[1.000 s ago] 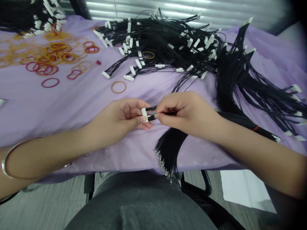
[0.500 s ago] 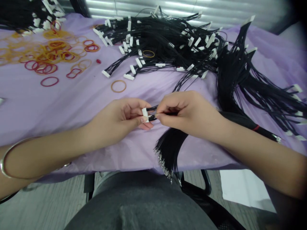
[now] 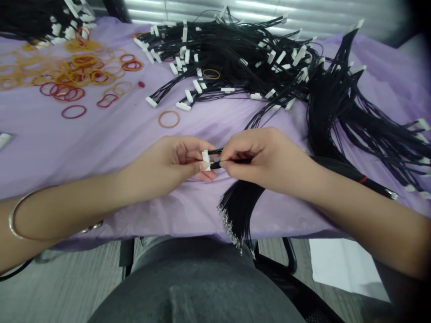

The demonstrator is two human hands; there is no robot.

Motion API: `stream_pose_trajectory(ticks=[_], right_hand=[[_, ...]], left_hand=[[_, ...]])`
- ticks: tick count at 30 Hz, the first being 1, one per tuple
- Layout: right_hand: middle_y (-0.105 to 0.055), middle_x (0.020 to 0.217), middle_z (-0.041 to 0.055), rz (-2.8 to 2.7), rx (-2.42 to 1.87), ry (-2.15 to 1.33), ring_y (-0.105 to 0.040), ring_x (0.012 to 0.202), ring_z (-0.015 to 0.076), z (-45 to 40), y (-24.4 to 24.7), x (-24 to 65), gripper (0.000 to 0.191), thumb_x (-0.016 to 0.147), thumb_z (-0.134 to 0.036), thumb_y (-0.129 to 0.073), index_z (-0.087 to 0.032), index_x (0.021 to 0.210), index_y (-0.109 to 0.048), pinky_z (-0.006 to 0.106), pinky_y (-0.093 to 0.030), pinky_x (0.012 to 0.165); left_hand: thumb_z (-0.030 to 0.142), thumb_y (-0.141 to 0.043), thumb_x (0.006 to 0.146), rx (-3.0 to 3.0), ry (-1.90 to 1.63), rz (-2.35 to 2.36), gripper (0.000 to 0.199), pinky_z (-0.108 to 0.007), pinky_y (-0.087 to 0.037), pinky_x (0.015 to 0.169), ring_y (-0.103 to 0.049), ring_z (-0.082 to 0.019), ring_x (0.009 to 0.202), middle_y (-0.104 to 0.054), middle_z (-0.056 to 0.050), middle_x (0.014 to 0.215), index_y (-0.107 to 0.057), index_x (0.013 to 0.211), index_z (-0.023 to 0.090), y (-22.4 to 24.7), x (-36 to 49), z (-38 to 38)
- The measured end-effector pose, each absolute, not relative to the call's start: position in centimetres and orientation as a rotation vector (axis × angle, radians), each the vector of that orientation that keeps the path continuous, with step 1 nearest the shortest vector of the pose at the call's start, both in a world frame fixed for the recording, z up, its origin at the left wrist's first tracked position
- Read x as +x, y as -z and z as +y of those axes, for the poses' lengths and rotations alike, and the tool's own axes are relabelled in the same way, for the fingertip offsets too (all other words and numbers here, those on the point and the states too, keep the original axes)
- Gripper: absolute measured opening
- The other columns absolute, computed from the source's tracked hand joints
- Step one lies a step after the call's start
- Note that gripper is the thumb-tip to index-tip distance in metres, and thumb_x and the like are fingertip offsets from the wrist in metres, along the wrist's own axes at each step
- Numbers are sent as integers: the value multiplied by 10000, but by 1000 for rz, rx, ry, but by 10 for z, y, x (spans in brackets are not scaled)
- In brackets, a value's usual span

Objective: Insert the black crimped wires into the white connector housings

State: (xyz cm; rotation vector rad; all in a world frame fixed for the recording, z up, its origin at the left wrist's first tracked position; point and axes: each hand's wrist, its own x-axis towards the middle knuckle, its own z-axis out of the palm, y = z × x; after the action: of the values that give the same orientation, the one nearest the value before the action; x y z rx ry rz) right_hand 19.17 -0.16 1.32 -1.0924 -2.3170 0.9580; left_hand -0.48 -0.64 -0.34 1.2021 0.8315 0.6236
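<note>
A small white connector (image 3: 206,159) is pinched between the thumb and fingers of my left hand (image 3: 178,161). Thin black wires (image 3: 215,151) run from its right side toward my right hand (image 3: 257,154), whose thumb and forefinger pinch a black wire close to the connector. Below my right hand, a bundle of black wires (image 3: 240,204) with bare metal tips hangs toward the table's front edge. Another wire bundle, tied with a red band (image 3: 362,179), passes behind my right forearm.
Purple cloth (image 3: 121,130) covers the table. Orange and red rubber bands (image 3: 81,67) lie at the back left. A large pile of black cables with white connectors (image 3: 232,58) spans the back. One orange band (image 3: 169,119) lies beyond my left hand.
The whole view has shifted slightly, so the table items appear a little further right. Both hands keep the same pinching grips, with the connector and wires nearly unmoved between them.
</note>
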Motion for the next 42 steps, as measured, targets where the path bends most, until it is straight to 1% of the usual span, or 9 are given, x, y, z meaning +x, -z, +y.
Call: stream_pose_trajectory(ticks=[3, 11, 19, 25, 31, 34, 36, 38, 42], right_hand=[[-581, 615, -28, -2288, -1075, -1002, -483, 565, 66, -1, -12, 191, 117, 773, -141, -571, -154, 664, -612, 212, -360, 547], [-579, 633, -33, -2382, -1056, -903, -471, 573, 60, 2, -9, 192, 124, 796, -123, -571, -142, 685, -622, 212, -348, 548], [-604, 688, -7, -2493, -988, -798, -513, 658, 85, 1, -8, 191, 173, 847, -134, -536, -137, 693, -614, 233, -346, 616], [-596, 690, 9, -2490, -973, -753, -518, 655, 92, 0, -4, 190, 158, 845, -131, -541, -109, 715, -628, 238, -347, 618], [-597, 691, 21, -2542, -969, -684, -525, 660, 103, 1, -2, 187, 160, 856, -127, -540, -97, 732, -637, 244, -364, 624], [-627, 781, 57, -2666, -1015, -518, -568, 735, 143, -3, -13, 190, 169, 885, -155, -524, -100, 806, -663, 273, -408, 676], [-642, 881, 94, -2684, -985, -247, -586, 830, 190, -8, -27, 196, 201, 912, -200, -501, -105, 870, -673, 318, -431, 745], [-643, 954, 100, -2654, -867, -64, -582, 898, 208, -13, -39, 202, 205, 923, -211, -487, -117, 916, -668, 333, -440, 793], [-652, 973, 76, -2864, -742, -215, -598, 906, 201, -19, -39, 208, 177, 915, -177, -500, -133, 979, -659, 336, -465, 823]], left_hand=[[22, -596, 774, 1203, -621, 830, 168, -208, -573, 736, -697, -108, 713, -712, 21, 742, -662, 870, 144, 5, -5, -6], [28, -597, 771, 1281, -610, 871, 176, -199, -562, 721, -690, -109, 714, -714, 8, 751, -680, 881, 137, 3, -4, -7], [-14, -557, 771, 1312, -602, 845, 251, -142, -555, 695, -689, -88, 705, -710, 40, 712, -706, 876, 158, 7, -6, -6], [1, -568, 776, 1291, -591, 854, 240, -155, -564, 728, -693, -92, 738, -713, 42, 728, -712, 870, 169, 6, -5, -6], [37, -579, 772, 1311, -562, 855, 211, -200, -564, 754, -698, -112, 757, -715, 24, 739, -709, 879, 163, 7, -6, -5], [37, -583, 773, 1319, -536, 837, 195, -192, -553, 750, -696, -109, 761, -721, 11, 770, -691, 889, 151, 6, -6, -4], [34, -592, 779, 1317, -536, 822, 174, -176, -544, 736, -692, -101, 759, -724, 0, 788, -668, 895, 138, 5, -5, -3], [27, -598, 783, 1300, -543, 826, 174, -163, -538, 722, -692, -96, 752, -725, -4, 791, -646, 912, 133, 4, -5, -2], [22, -608, 780, 1218, -571, 863, 228, -160, -543, 691, -696, -93, 722, -724, 5, 796, -604, 975, 140, 5, -6, 0]])
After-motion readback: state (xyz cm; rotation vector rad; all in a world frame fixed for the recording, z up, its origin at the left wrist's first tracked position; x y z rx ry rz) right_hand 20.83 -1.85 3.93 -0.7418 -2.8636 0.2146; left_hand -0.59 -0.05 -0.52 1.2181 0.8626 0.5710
